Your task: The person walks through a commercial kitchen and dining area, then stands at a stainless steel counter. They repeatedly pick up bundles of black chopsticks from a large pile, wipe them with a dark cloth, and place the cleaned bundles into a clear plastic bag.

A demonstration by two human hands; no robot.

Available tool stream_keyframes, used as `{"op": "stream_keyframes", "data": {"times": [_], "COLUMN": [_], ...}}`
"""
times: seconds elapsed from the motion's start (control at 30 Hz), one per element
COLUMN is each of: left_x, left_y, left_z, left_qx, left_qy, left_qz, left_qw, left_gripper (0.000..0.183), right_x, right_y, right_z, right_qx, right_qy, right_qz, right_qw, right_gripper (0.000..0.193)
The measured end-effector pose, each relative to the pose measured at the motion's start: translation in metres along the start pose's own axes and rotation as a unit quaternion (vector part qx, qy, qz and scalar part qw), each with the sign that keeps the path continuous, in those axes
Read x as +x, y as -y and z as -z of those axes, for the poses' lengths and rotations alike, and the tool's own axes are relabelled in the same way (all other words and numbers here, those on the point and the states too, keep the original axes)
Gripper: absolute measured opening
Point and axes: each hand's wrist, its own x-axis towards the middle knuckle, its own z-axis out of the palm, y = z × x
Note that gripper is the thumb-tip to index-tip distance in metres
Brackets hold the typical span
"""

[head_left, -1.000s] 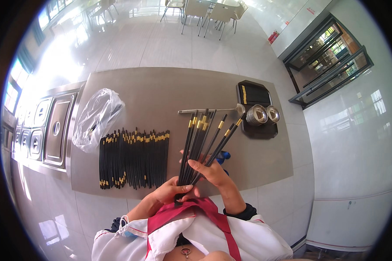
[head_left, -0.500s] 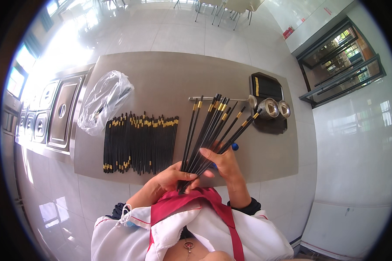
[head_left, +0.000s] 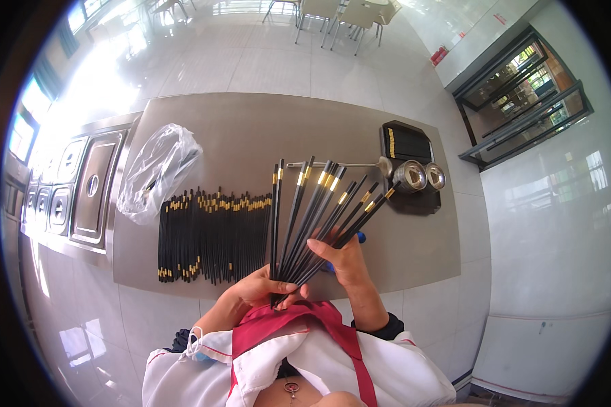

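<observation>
Chopsticks [head_left: 300, 227], black with gold bands, are fanned out in my hands over the near edge of the counter [head_left: 251, 139]. My left grip [head_left: 256, 287] clasps their lower ends; my right grip [head_left: 345, 259] pinches the rightmost ones, thumb on top. To the left, a row of matching chopsticks [head_left: 214, 234] lies side by side, with a clear plastic bag [head_left: 157, 176] at its far left corner. Beyond the fan, a steel ladle [head_left: 363, 165] points toward round steel bowls [head_left: 409, 176] and a black tray [head_left: 424, 205].

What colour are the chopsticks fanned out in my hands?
The chopsticks are black, gold-banded near their upper ends, seen best in the head view.
</observation>
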Motion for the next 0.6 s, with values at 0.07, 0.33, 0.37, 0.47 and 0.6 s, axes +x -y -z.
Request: {"op": "stream_keyframes", "data": {"times": [0.07, 0.33, 0.37, 0.47, 0.6], "left_x": [-0.001, -0.007, -0.008, -0.009, -0.009], "left_y": [-0.001, -0.002, -0.003, -0.003, -0.009], "left_z": [-0.001, 0.006, 0.006, 0.005, 0.002], "left_qx": [0.007, 0.032, 0.037, 0.040, 0.054], "left_qy": [-0.006, -0.001, -0.006, -0.014, -0.001], "left_qz": [-0.003, 0.008, 0.010, -0.001, 0.005], "left_qw": [1.000, 0.999, 0.999, 0.999, 0.999], "left_gripper": [0.016, 0.015, 0.015, 0.015, 0.016], "right_x": [0.004, 0.020, 0.022, 0.033, 0.046], "right_y": [0.000, 0.003, 0.007, 0.009, 0.016], "right_z": [0.002, 0.014, 0.017, 0.026, 0.037], "right_qx": [0.004, 0.082, 0.084, 0.065, 0.073], "right_qy": [-0.009, -0.094, -0.104, -0.104, -0.117], "right_qz": [0.009, 0.040, 0.044, 0.050, 0.061], "right_qw": [1.000, 0.991, 0.990, 0.991, 0.989], "right_gripper": [0.017, 0.018, 0.018, 0.014, 0.011]}}
